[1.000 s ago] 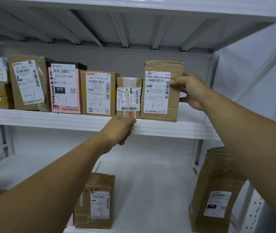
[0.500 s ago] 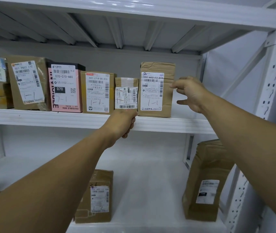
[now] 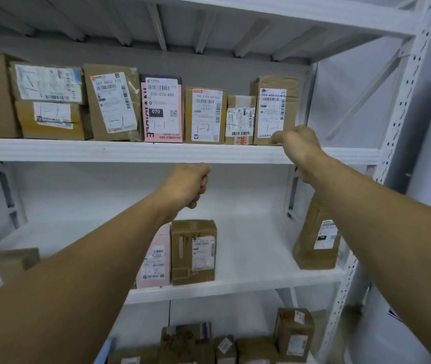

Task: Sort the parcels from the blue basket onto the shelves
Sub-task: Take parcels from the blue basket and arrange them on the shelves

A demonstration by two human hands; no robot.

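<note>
A tall brown parcel [image 3: 274, 109] marked "1-1" stands upright at the right end of a row of parcels on the upper shelf [image 3: 130, 152]. My right hand [image 3: 298, 145] hovers in front of its lower right corner at the shelf's front edge, fingers loosely curled, holding nothing. My left hand [image 3: 188, 185] hangs below the shelf edge in a fist, also holding nothing. The row includes a small taped box [image 3: 240, 119], a brown box [image 3: 205, 114] and a pink parcel [image 3: 163, 109]. A blue sliver [image 3: 104, 348] shows at the bottom.
The middle shelf [image 3: 248, 258] holds a brown box [image 3: 193, 253], a pink parcel [image 3: 155, 258] and a brown bag [image 3: 314, 243] at its right end. Several more parcels [image 3: 293, 334] lie below. A perforated white upright [image 3: 403, 106] bounds the rack on the right.
My right hand let go of the tall brown parcel and sank to the shelf edge. My left hand came off the shelf edge and dropped lower. The view pulled back.
</note>
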